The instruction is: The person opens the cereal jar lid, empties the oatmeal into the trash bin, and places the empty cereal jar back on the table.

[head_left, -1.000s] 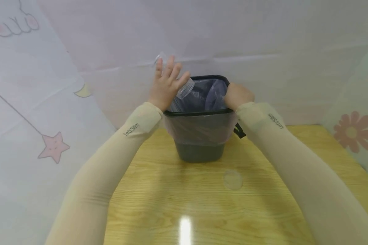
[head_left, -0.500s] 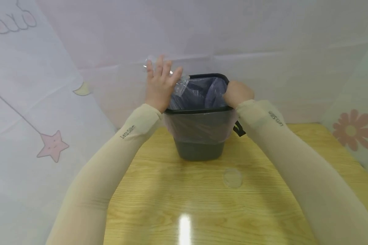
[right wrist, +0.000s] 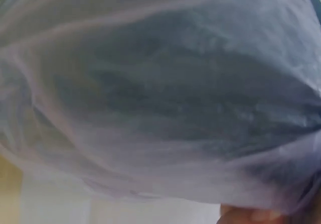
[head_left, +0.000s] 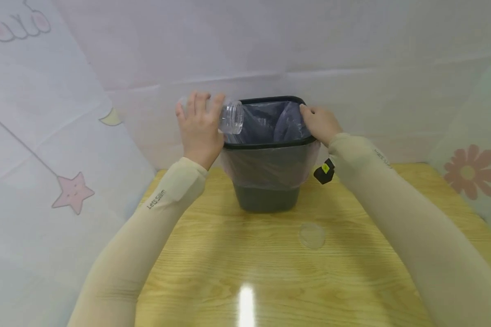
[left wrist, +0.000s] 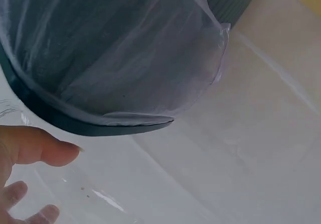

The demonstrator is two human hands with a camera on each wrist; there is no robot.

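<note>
My left hand (head_left: 200, 129) grips a clear plastic jar (head_left: 232, 117) lying on its side, its mouth facing right over the left edge of a dark bin (head_left: 266, 200). In the left wrist view the thumb (left wrist: 40, 148) sits just under the bin's rim, with the see-through jar (left wrist: 95, 199) behind the fingers. A thin purplish bag (head_left: 266, 120) lines the bin and folds down over its outside. My right hand (head_left: 320, 123) holds the bin's right rim, bag included. Only a little of those fingers (right wrist: 251, 215) shows in the right wrist view, below the bag.
On the wooden table (head_left: 212, 263), in front of the bin, lies a clear round disc (head_left: 312, 236). A black object with a yellow mark (head_left: 324, 171) shows under the right wrist. Pale printed sheets (head_left: 245, 41) stand close behind and at both sides.
My left hand has come down and to the left, bringing the jar from a tilt to nearly level. The right hand has shifted slightly rightward on the rim. The bin stays put.
</note>
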